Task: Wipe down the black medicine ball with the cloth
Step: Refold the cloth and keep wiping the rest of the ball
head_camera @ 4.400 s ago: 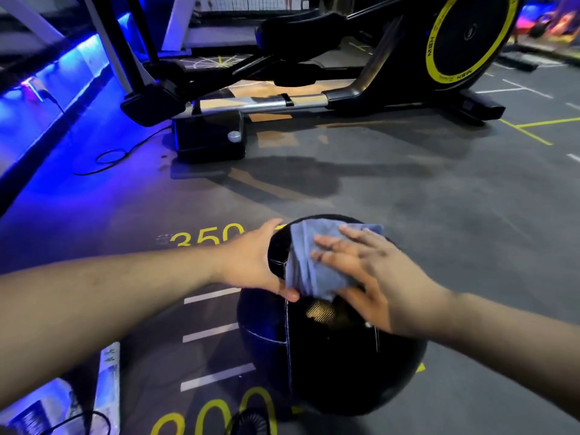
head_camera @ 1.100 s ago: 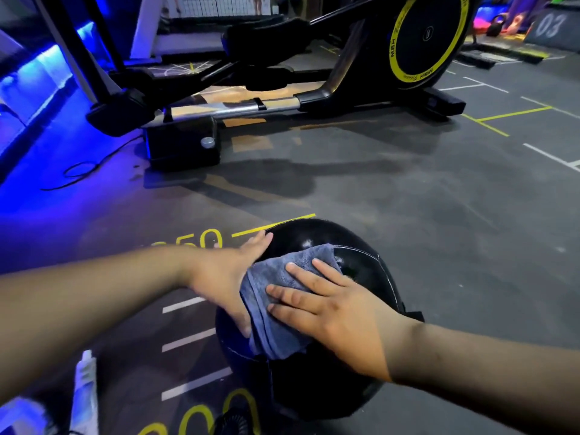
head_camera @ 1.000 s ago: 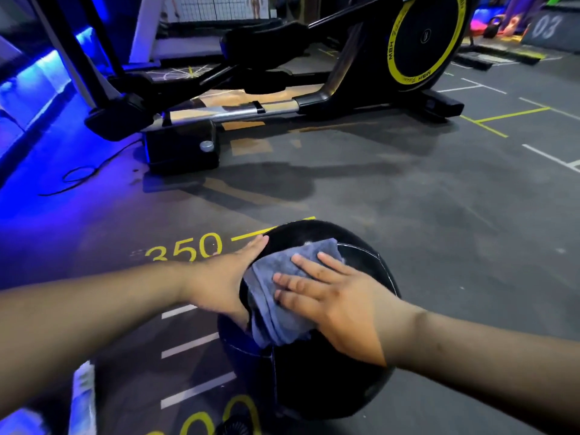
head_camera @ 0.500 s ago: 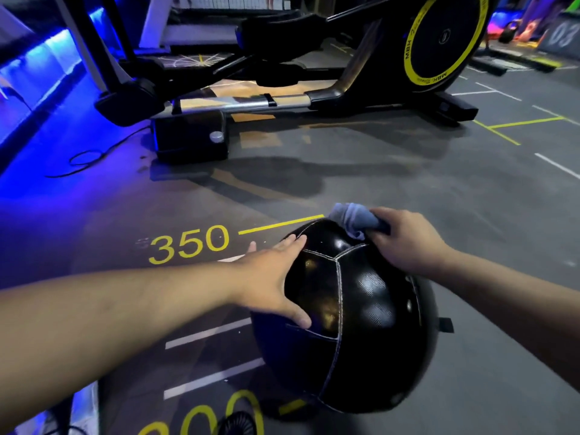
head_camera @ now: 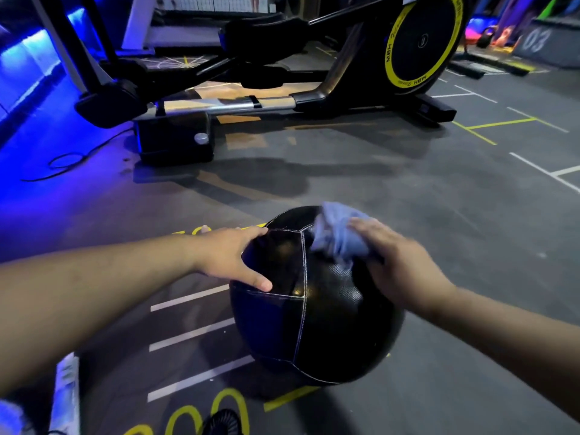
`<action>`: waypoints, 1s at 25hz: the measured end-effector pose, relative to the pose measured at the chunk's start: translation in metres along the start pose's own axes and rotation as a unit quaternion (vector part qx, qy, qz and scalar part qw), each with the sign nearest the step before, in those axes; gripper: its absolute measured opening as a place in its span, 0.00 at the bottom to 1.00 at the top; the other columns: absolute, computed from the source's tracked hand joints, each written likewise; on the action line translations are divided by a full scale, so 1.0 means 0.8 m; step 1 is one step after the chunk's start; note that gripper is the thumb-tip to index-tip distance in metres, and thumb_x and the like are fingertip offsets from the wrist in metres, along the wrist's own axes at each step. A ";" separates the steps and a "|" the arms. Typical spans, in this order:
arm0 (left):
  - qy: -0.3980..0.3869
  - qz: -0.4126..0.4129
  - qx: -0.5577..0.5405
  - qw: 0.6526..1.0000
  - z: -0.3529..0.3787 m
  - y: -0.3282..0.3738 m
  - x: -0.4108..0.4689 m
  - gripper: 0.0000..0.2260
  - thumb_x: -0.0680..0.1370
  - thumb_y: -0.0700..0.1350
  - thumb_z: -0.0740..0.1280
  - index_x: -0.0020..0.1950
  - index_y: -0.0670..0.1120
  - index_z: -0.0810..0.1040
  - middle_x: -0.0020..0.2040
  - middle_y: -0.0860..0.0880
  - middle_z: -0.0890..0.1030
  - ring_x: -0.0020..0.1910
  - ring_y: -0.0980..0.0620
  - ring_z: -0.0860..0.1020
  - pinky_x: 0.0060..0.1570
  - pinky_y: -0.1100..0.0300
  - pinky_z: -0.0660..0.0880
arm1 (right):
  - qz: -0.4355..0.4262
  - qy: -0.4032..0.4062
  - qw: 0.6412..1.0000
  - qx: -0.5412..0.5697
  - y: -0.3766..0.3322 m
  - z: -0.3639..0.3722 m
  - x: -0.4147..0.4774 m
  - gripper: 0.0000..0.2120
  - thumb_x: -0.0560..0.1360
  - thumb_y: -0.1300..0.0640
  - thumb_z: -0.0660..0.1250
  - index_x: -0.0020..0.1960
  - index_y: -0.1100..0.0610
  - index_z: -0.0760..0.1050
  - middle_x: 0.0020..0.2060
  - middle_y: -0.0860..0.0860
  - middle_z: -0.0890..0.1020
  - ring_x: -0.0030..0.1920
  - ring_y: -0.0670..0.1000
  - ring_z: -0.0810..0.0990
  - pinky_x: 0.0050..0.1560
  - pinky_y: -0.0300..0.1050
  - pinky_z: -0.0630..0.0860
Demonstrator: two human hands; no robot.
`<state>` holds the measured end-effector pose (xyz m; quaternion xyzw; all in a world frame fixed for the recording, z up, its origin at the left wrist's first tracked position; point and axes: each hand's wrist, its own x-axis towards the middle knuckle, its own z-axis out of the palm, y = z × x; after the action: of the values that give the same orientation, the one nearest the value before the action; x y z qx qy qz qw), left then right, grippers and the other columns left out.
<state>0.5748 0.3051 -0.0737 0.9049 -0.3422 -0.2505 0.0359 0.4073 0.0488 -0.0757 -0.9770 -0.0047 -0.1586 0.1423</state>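
The black medicine ball, stitched with white seams, rests on the grey gym floor in front of me. My left hand lies flat against its upper left side, fingers spread, steadying it. My right hand presses a bunched grey-blue cloth onto the ball's upper right part. The cloth is blurred with motion and sticks out beyond my fingers toward the ball's top.
A black and yellow elliptical trainer stands across the floor behind the ball. A cable loops on the floor at the left under blue light. Yellow numbers and white lines mark the floor. A small black fan sits at the bottom edge.
The ball has turned, showing another panel. My right hand with the cloth went from the left face to the far top, then came back down onto the upper right side.
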 end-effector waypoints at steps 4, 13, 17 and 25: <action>0.025 0.016 -0.015 0.999 0.002 0.016 0.006 0.50 0.60 0.76 0.67 0.77 0.64 0.49 0.73 0.56 0.70 0.74 0.47 0.65 0.74 0.39 0.50 | 0.256 0.013 0.964 0.068 0.024 -0.010 0.006 0.08 0.75 0.56 0.65 0.53 0.51 0.78 0.40 0.50 0.82 0.50 0.57 0.81 0.43 0.43 0.70; 0.112 0.089 -0.114 0.983 -0.004 -0.008 0.004 0.45 0.60 0.69 0.74 0.74 0.60 0.63 0.73 0.60 0.67 0.66 0.55 0.72 0.69 0.56 0.63 | -0.123 0.003 0.983 -0.139 -0.039 0.038 -0.039 0.26 0.73 0.50 0.57 0.69 0.53 0.72 0.70 0.49 0.73 0.70 0.63 0.69 0.67 0.64 0.67; 0.105 0.149 -0.029 0.983 0.009 0.033 0.009 0.49 0.65 0.68 0.70 0.79 0.56 0.50 0.79 0.58 0.52 0.77 0.59 0.54 0.77 0.45 0.49 | -0.124 -0.004 0.981 -0.150 -0.033 0.043 -0.032 0.26 0.73 0.49 0.57 0.70 0.53 0.71 0.70 0.50 0.73 0.70 0.63 0.69 0.65 0.65 0.70; 0.112 0.150 0.017 0.982 -0.009 0.037 0.014 0.51 0.58 0.73 0.72 0.74 0.57 0.55 0.68 0.61 0.67 0.63 0.53 0.74 0.59 0.52 0.73 | -0.115 -0.013 0.986 -0.121 0.002 0.024 -0.002 0.25 0.73 0.54 0.58 0.69 0.54 0.72 0.69 0.51 0.74 0.69 0.58 0.72 0.63 0.56 0.74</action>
<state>0.5677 0.2745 -0.0654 0.8663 -0.4716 -0.1335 0.0960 0.4118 0.0528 -0.0944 -0.9819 -0.0997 -0.1609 0.0038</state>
